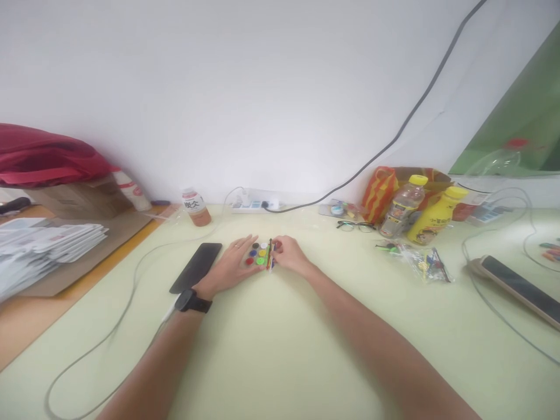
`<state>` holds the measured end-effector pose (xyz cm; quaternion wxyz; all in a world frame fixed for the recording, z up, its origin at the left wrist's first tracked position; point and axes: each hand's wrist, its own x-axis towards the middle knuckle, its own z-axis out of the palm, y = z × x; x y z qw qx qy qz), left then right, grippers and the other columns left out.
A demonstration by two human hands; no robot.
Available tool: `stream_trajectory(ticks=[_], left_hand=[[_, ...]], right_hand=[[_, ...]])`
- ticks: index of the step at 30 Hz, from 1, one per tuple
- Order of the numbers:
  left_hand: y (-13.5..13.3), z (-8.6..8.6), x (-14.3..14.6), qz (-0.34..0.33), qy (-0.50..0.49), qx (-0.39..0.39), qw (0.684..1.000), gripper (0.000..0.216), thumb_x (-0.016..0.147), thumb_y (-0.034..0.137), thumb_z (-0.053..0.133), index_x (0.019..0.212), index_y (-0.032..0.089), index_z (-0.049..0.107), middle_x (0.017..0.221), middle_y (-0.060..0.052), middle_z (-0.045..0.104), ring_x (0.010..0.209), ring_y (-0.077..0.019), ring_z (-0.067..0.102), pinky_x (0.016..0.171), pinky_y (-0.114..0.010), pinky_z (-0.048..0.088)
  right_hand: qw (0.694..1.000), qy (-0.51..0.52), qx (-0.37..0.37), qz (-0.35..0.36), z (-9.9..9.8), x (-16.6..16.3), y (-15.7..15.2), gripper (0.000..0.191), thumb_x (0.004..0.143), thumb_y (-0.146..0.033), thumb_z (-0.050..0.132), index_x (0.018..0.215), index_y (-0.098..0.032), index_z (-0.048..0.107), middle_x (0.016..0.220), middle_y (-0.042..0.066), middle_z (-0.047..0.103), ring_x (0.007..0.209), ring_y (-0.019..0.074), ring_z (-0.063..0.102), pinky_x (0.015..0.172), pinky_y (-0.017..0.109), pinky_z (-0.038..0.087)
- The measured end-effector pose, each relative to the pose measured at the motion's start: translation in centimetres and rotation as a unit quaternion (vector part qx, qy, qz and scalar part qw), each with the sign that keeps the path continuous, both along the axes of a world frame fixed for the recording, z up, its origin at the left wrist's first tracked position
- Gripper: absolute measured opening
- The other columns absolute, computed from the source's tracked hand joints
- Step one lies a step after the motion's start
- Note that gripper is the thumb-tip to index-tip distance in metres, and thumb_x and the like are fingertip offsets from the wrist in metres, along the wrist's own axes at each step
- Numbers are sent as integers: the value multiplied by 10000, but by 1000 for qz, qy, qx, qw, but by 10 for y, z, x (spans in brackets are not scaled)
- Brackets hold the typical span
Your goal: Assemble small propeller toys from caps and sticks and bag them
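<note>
On a pale green table (262, 350), coloured discs (262, 253) lie at three o'clock from the wide-spread fingers of the left hand (230, 262) and nine o'clock from the right hand (291, 255), its fingers curled, their hold unclear.

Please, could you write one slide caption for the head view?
Left hand and right hand flank small coloured discs on a pale table, a black phone nearby.
</note>
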<state>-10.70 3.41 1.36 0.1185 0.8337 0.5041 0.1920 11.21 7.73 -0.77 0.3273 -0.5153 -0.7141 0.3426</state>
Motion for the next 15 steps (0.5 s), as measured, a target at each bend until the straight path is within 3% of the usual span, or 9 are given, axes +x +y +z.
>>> stream_trajectory(ticks=[4, 7, 15], left_hand=[[4, -7, -11, 20, 12, -14, 1000, 833, 942, 671, 562, 1629, 296, 278, 1674, -112, 328, 1554, -349, 266, 1235, -512, 298], [6, -10, -15, 9, 19, -12, 1000, 948, 867, 709, 644, 1635, 303, 266, 1680, -112, 317, 1556, -370, 254, 1226, -510, 313], [5, -5, -6, 26, 24, 1, 999, 1002, 811, 739, 686, 1612, 261, 322, 1631, -128, 401, 1513, -384, 323, 1214, -505, 324]], right_hand=[[1000, 13, -8, 17, 2, -3, -3, 231, 832, -77, 683, 1047, -156, 716, 939, 45, 706, 759, 135, 673, 683, 219, 525], [1000, 19, -12, 19, 2, -3, -3, 228, 837, -72, 675, 1048, -150, 714, 925, 46, 707, 753, 138, 672, 678, 225, 525], [999, 29, -19, 13, 0, 0, 0, 259, 831, -64, 667, 1072, -150, 711, 903, 39, 692, 741, 142, 663, 680, 234, 521]])
